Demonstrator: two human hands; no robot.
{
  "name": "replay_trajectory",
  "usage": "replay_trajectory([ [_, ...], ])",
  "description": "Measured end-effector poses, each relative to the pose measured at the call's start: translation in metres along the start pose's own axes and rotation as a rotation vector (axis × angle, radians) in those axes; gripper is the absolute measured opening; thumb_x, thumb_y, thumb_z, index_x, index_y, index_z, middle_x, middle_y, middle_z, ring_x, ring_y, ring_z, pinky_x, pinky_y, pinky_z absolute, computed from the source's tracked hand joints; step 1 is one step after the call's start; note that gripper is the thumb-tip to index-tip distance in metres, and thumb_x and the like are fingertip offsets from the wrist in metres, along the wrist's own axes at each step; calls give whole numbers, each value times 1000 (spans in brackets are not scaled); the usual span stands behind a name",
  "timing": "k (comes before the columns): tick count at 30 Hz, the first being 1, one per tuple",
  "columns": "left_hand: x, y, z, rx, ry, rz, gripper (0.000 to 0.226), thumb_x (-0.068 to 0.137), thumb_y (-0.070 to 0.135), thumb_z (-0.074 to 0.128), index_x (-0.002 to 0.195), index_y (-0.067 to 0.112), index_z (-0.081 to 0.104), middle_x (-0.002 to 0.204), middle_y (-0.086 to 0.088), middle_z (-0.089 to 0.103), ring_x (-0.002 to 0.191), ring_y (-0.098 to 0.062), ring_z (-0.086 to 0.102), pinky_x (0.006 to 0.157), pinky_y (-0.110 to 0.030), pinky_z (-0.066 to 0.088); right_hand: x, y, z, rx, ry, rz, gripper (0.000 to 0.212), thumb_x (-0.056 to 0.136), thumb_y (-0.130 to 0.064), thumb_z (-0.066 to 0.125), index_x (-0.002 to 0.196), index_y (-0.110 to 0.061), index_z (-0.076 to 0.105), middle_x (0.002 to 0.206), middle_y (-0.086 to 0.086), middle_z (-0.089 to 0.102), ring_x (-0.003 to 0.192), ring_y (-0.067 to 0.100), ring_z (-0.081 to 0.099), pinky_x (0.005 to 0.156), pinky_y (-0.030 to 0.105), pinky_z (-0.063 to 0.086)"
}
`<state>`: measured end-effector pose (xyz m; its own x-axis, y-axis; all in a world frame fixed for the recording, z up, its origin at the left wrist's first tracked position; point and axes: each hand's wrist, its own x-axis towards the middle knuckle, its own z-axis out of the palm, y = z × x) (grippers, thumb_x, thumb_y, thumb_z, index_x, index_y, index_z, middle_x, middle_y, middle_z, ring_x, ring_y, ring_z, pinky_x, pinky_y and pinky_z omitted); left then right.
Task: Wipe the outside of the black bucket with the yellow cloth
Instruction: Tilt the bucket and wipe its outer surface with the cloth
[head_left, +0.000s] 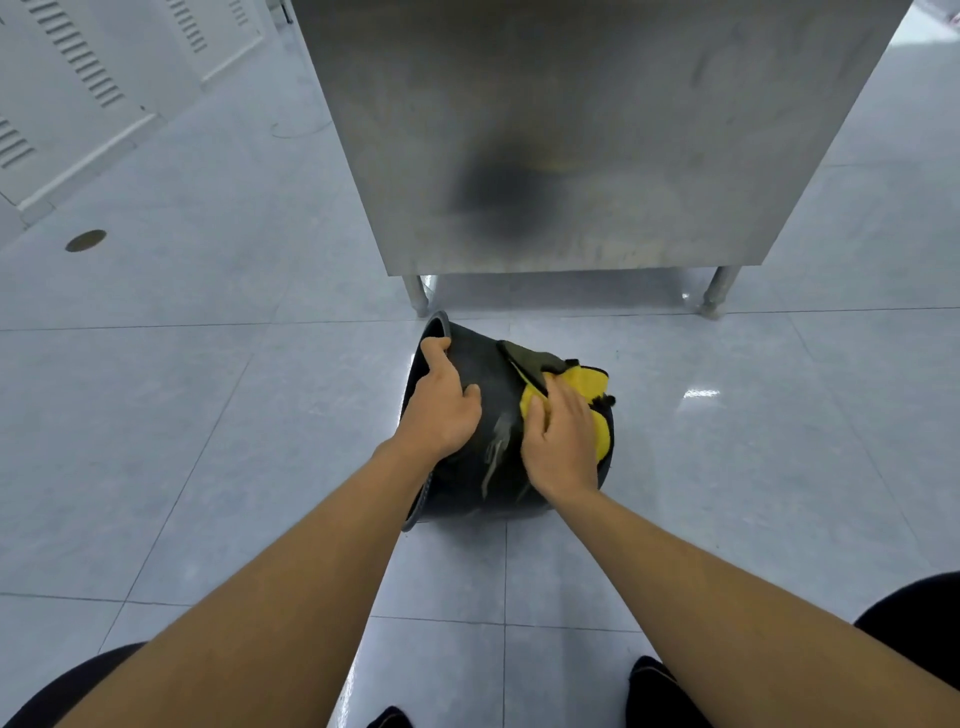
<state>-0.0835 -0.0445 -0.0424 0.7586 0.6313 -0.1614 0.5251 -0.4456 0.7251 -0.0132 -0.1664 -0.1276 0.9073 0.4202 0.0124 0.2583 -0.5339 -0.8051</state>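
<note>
The black bucket (493, 379) lies on its side on the tiled floor, its open rim facing left. My left hand (441, 400) grips the bucket at the rim, fingers hooked over the upper edge. My right hand (561, 441) presses the yellow cloth (592, 387) flat against the bucket's outer wall near its base end. The cloth shows yellow beside and beyond my fingers, with a dark olive flap folded over the top. Pale streaks mark the wall between my hands.
A stainless steel cabinet (571, 130) on short metal legs (417, 296) stands just beyond the bucket. A round floor drain cover (85, 240) lies far left. White vented panels (78, 67) line the upper left. My knees and dark shoes (649, 686) are at the bottom edge.
</note>
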Motion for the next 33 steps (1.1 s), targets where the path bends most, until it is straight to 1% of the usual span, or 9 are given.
replay_trajectory([
  [6,-9,1,-1,7,10,-7,77,96,12,49,156,34,7,90,-11,67,71,-30,66,60,-33,56,1,3,-1,14,9,107,51,109,-32,31,157,-18,32,166,0,29,155,20,16,125,40,19],
  [10,-12,-5,-4,-25,20,-6,79,97,10,49,158,33,4,75,15,46,79,-30,67,65,-32,59,-2,-13,3,43,-72,11,51,108,-30,34,158,-17,31,166,-2,27,156,17,12,125,36,16],
  [12,-12,-5,-3,-28,29,9,79,98,10,48,159,31,3,76,22,38,70,-14,60,56,-13,48,-6,-24,7,63,-92,-63,50,108,-28,36,157,-18,33,165,-4,29,156,15,12,124,33,16],
  [14,-10,-5,-1,-33,22,22,78,99,10,47,159,31,2,91,19,51,66,0,45,59,-9,38,-10,-35,11,74,-114,-160,49,108,-27,38,156,-18,35,164,-4,31,155,15,14,123,29,15],
  [17,-7,-7,-1,-51,13,20,78,98,12,47,159,31,2,116,1,56,73,1,46,75,-18,36,-10,-42,15,77,-146,-257,48,108,-23,39,155,-18,38,163,-4,34,155,14,17,121,23,13],
  [20,-4,-8,2,-60,23,33,78,97,13,48,159,31,3,102,6,55,74,-3,53,73,-24,40,-4,-35,12,50,-128,-251,48,107,-26,39,155,-20,39,163,-5,34,154,14,19,124,28,15],
  [25,-2,-7,8,-142,78,-6,51,96,7,49,137,10,18,92,-12,63,70,-17,61,60,-26,49,3,-18,12,6,-98,-166,51,107,-37,34,156,-24,36,163,-6,34,153,14,22,125,38,20],
  [29,-2,-6,4,-136,26,-88,56,94,12,51,138,18,16,83,-14,62,63,-20,57,59,-36,51,7,6,7,-25,-52,-25,52,107,-38,31,156,-23,34,165,-2,30,153,18,21,125,41,21],
  [33,-6,-6,4,-110,15,-19,64,93,11,52,144,28,16,81,-15,63,60,-22,57,59,-38,53,10,21,0,30,34,122,50,107,-32,32,156,-19,33,163,2,33,152,23,23,124,44,22],
])
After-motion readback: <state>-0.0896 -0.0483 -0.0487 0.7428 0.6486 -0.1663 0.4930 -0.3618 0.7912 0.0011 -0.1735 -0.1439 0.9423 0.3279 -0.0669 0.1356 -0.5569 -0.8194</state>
